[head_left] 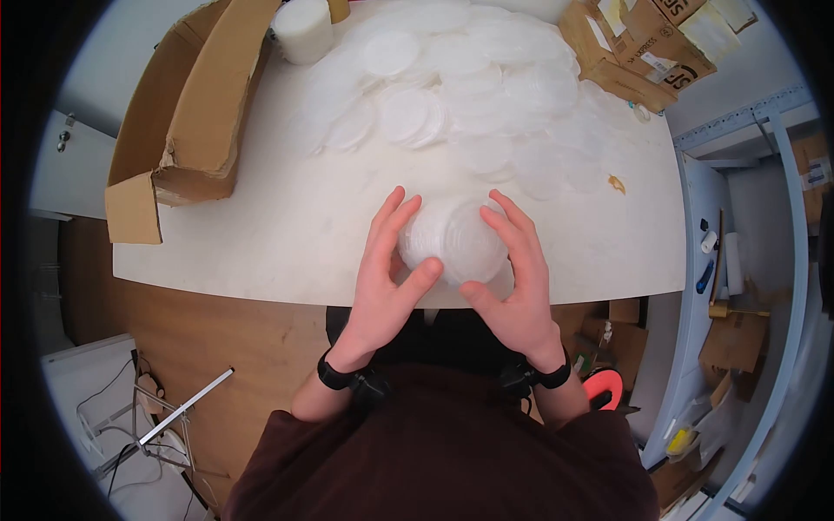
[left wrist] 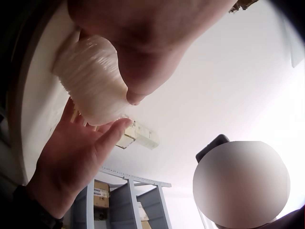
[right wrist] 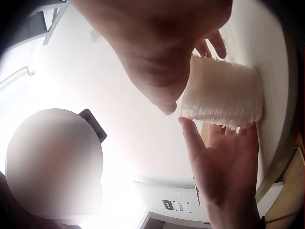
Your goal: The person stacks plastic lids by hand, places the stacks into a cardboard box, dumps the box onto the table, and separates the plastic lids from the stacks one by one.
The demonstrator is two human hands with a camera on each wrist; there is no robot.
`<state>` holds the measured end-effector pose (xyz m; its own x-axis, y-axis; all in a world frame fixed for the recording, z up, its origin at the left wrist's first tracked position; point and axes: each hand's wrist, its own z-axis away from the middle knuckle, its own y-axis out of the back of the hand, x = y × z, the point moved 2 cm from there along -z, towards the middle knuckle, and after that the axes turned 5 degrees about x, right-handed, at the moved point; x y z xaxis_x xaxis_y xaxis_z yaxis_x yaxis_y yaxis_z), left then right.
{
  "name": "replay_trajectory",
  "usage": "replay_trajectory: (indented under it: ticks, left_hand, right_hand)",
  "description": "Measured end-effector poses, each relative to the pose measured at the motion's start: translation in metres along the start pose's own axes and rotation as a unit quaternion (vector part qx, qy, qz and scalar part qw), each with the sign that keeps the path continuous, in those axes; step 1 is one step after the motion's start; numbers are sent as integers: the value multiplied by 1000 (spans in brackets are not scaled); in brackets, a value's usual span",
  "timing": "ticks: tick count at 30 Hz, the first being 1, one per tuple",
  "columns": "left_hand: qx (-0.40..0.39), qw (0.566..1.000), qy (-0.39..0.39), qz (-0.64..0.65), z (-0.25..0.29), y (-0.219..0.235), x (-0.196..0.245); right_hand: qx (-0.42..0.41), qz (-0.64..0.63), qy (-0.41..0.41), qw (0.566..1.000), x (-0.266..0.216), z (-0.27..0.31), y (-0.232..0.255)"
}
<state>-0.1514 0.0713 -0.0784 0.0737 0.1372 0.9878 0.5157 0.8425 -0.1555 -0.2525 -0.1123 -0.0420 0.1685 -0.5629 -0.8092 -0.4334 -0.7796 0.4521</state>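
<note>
Between my two hands, near the front edge of the table, is a thick stack of translucent plastic lids [head_left: 473,247]. My left hand [head_left: 388,273] holds its left side, thumb toward me and fingers round the far side. My right hand [head_left: 519,271] holds the opposite side the same way. From the left wrist the stack [left wrist: 93,81] shows its ridged edge, with the right hand [left wrist: 71,155] cupping it from below in that view. Small tabs stick out along the edge of the stack [right wrist: 224,93] in the right wrist view. The inner fingers are partly hidden behind it.
Many loose translucent lids [head_left: 460,78] spread over the back of the white table [head_left: 278,234]. An open cardboard box [head_left: 204,113] stands at the left, a white roll [head_left: 303,31] beside it. More cardboard boxes [head_left: 643,52] sit at the back right. Metal shelving [head_left: 786,200] rises at the right.
</note>
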Motion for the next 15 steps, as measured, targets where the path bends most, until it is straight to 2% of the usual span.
replay_trajectory:
  ticks: [4, 6, 8, 10, 15]
  left_hand:
    - [6, 996, -14, -88, -3, 20, 10]
    - [15, 998, -12, -68, -1, 23, 5]
    - [17, 999, -13, -44, 0, 22, 0]
    - [8, 996, -68, -58, 2, 21, -3]
    - [13, 995, -84, -52, 0, 21, -5]
  right_hand:
    - [-38, 5, 0, 999, -10, -10, -14]
    - [-8, 47, 5, 999, -8, -12, -17]
    - [-13, 38, -2, 999, -7, -12, -20]
    - [-18, 31, -11, 999, -7, -12, -20]
    - [-17, 14, -36, 999, -8, -12, -17]
